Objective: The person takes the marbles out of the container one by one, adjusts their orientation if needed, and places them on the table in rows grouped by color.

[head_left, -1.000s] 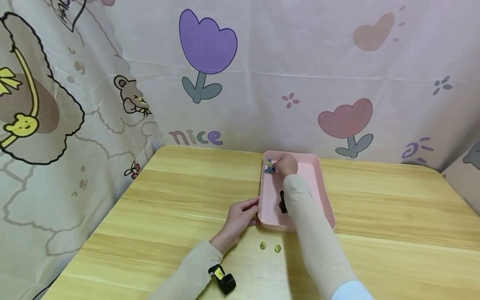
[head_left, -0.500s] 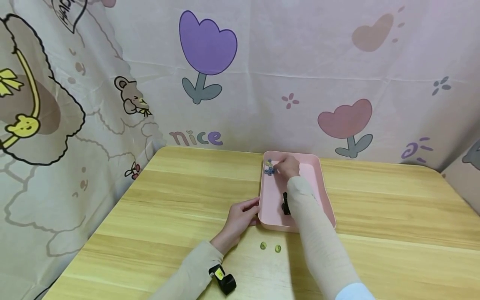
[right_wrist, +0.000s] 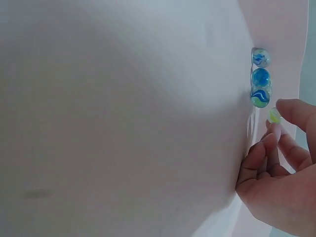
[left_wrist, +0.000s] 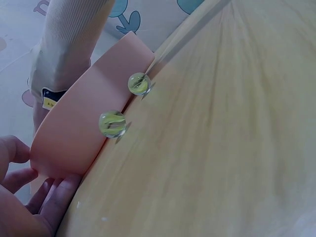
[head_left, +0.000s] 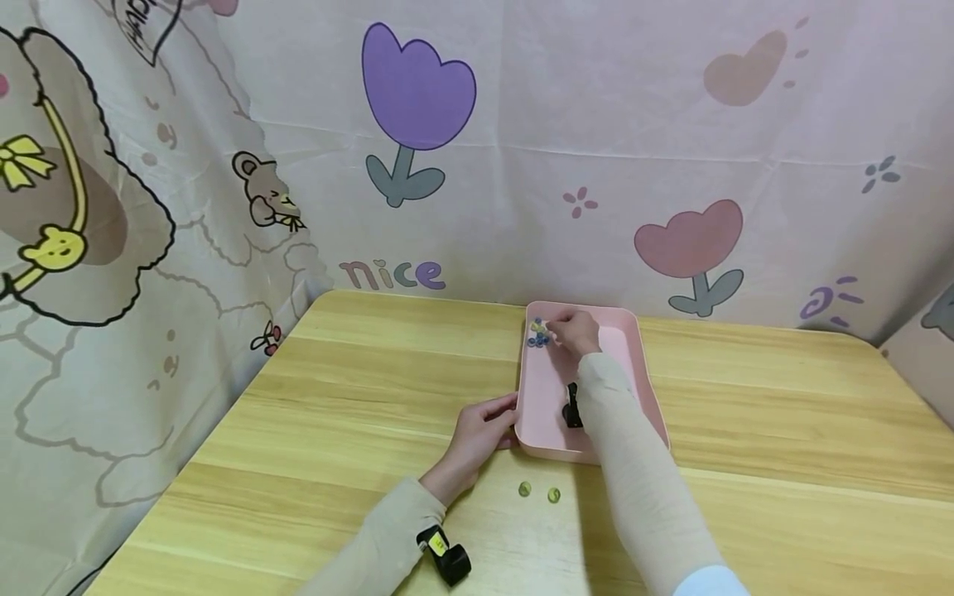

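While our left hand [head_left: 474, 434] is lying relaxed against the tray [head_left: 540, 385], our right hand [head_left: 578, 333], right of the head view's centre, is pinching a marble [right_wrist: 274, 116].

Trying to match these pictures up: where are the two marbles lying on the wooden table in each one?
Head: two marbles, low, right of centre, in front of the pink tray.
Left wrist: left of centre, beside the tray's outer wall.
Right wrist: not in it; the blue marbles sit inside the tray.
Shared landmark: the pink tray.
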Demonstrator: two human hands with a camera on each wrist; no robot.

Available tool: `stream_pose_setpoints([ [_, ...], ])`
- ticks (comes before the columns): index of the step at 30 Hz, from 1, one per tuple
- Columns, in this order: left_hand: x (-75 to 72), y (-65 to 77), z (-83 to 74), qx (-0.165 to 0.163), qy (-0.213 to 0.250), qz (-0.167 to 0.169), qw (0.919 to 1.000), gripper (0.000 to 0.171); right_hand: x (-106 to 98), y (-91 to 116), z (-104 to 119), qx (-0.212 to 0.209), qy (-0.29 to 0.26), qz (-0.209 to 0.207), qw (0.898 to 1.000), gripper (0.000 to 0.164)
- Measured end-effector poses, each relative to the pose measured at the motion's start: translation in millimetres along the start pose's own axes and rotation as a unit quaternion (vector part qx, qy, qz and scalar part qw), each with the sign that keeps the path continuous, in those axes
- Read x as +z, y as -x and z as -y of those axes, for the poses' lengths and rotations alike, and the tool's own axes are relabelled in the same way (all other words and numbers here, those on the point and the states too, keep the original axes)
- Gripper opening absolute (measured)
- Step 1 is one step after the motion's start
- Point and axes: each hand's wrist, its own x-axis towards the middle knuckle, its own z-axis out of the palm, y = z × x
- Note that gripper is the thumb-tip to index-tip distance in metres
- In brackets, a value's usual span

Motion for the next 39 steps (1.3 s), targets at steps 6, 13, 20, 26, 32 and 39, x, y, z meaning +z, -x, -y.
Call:
stream_pose_setpoints([
  [6,0.2,1.2,-1.4,-0.001,-0.004,-0.001,1.0,0.038,-8,-1,-3,-0.014,-0.002,0.016,1.0,0.021],
  [13,1.2,1.4,-1.2,-0.005,-0.008,-0.001,1.0,0.038,-33,1,-3,-0.063,0.045,0.031,0.997,0.027],
  [20,-0.4,-0.9,0.4,-0.002,-0.007,-0.005,1.0,0.038,-50,5,6,-0.074,-0.005,0.068,0.995,0.031],
  [26,0.7,0.3,0.2,-0.003,-0.004,0.0,1.0,0.037,-64,13,11,-0.102,0.002,0.112,0.988,0.029],
  [32,3.1,0.4,0.2,-0.001,0.002,0.003,1.0,0.037,-82,23,22,-0.138,0.007,0.121,0.983,0.028],
  [39,0.5,-1.3,2.7,-0.003,-0.007,-0.006,1.0,0.037,-85,39,35,-0.144,0.009,0.115,0.983,0.028],
])
